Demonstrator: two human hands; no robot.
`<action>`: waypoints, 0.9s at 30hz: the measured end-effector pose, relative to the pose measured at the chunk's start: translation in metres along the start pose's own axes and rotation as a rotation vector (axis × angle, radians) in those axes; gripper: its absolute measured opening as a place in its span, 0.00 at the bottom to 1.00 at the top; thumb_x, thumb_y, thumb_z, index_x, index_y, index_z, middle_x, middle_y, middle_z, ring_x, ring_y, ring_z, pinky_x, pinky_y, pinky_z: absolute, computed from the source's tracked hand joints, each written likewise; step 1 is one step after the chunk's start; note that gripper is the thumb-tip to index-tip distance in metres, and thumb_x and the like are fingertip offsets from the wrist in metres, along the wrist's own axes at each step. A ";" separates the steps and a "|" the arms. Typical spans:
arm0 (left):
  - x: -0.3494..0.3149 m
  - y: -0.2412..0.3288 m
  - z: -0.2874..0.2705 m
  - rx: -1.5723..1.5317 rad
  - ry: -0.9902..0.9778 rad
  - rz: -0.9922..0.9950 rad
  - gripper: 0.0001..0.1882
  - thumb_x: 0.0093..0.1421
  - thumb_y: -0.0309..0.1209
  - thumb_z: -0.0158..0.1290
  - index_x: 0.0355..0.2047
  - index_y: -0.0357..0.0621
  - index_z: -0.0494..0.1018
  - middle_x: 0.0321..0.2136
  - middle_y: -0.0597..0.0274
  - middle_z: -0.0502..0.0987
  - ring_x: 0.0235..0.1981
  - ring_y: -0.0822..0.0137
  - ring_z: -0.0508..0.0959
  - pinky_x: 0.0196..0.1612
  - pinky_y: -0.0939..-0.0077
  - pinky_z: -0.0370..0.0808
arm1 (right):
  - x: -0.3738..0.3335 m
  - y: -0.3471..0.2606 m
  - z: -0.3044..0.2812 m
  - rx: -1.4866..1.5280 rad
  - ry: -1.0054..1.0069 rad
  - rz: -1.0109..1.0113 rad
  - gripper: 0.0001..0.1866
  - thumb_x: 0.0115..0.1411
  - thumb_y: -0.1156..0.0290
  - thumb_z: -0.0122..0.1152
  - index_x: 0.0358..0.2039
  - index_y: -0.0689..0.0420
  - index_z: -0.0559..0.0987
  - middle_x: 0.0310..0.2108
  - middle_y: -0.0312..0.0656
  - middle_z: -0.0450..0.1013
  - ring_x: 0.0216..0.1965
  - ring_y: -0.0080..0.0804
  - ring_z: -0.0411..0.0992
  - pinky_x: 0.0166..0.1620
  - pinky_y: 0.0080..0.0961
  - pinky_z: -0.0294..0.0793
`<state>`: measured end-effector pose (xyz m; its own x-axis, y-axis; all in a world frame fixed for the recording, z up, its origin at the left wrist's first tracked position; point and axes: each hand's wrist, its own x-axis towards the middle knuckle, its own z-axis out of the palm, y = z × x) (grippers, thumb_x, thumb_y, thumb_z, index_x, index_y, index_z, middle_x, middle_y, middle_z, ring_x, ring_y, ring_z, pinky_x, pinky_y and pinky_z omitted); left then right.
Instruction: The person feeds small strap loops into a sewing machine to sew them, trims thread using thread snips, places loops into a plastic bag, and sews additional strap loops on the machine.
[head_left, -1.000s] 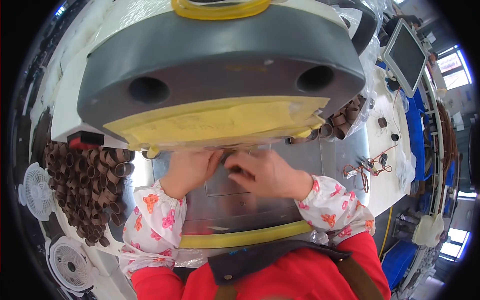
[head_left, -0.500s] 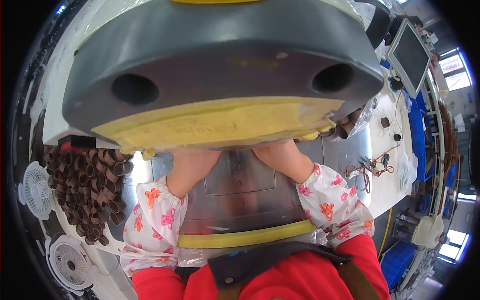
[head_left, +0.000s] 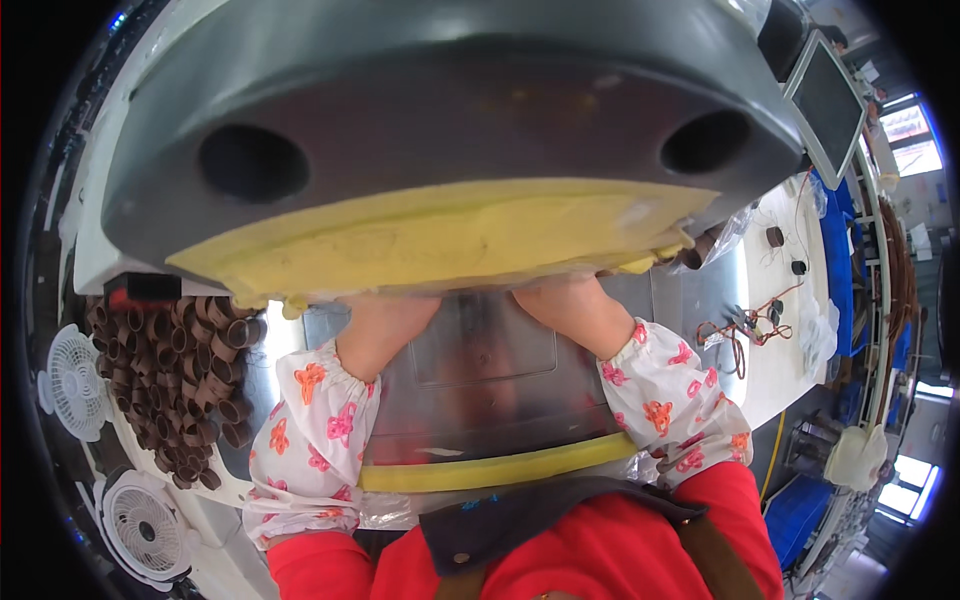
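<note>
A large dark grey machine head (head_left: 470, 120) with two round hollows fills the upper middle, yellow tape (head_left: 440, 235) stuck along its lower front. My left hand (head_left: 388, 322) and my right hand (head_left: 568, 315) reach in beneath that taped edge, side by side and a little apart. Only the wrists and backs of the hands show; the fingers, and anything they may hold, are hidden by the machine. Below the wrists lies a shiny grey metal work plate (head_left: 480, 410), with a yellow strip (head_left: 500, 466) along its near edge.
Many short brown tubes (head_left: 175, 375) are heaped left of the plate, with more brown tubes behind the machine's right side. Two white fans (head_left: 145, 530) stand at far left. On the right table lie orange cords (head_left: 745, 330) and loose dark rings; a screen (head_left: 828, 108) stands behind.
The machine head looks larger and closer as my view shifts slightly. Both hands stay under its edge with little visible movement.
</note>
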<state>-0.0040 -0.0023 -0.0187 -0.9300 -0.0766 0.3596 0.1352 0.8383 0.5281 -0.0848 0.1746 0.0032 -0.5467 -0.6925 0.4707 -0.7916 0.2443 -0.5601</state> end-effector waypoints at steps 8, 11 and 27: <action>-0.003 -0.009 0.005 -0.071 -0.032 0.024 0.11 0.51 0.28 0.52 0.37 0.42 0.73 0.35 0.56 0.75 0.39 0.55 0.73 0.41 0.63 0.69 | 0.003 -0.006 -0.004 0.025 0.006 0.041 0.19 0.42 0.86 0.52 0.38 0.60 0.73 0.31 0.51 0.66 0.28 0.51 0.67 0.31 0.39 0.69; -0.005 -0.009 0.002 -0.029 -0.030 0.077 0.11 0.51 0.28 0.52 0.37 0.42 0.73 0.36 0.56 0.75 0.39 0.55 0.73 0.41 0.63 0.69 | 0.004 -0.008 -0.003 0.072 0.004 0.050 0.18 0.41 0.86 0.53 0.36 0.61 0.73 0.30 0.51 0.66 0.29 0.51 0.67 0.31 0.40 0.69; 0.002 -0.003 -0.005 0.030 -0.006 0.051 0.11 0.50 0.25 0.50 0.36 0.41 0.73 0.34 0.55 0.75 0.37 0.53 0.73 0.41 0.63 0.69 | 0.004 -0.007 0.001 -0.431 -0.038 -0.036 0.07 0.39 0.76 0.58 0.22 0.60 0.72 0.25 0.42 0.68 0.29 0.39 0.67 0.31 0.32 0.61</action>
<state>-0.0044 -0.0073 -0.0159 -0.9244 -0.0302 0.3803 0.1719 0.8570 0.4858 -0.0815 0.1691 0.0080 -0.5126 -0.7285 0.4544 -0.8560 0.4749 -0.2042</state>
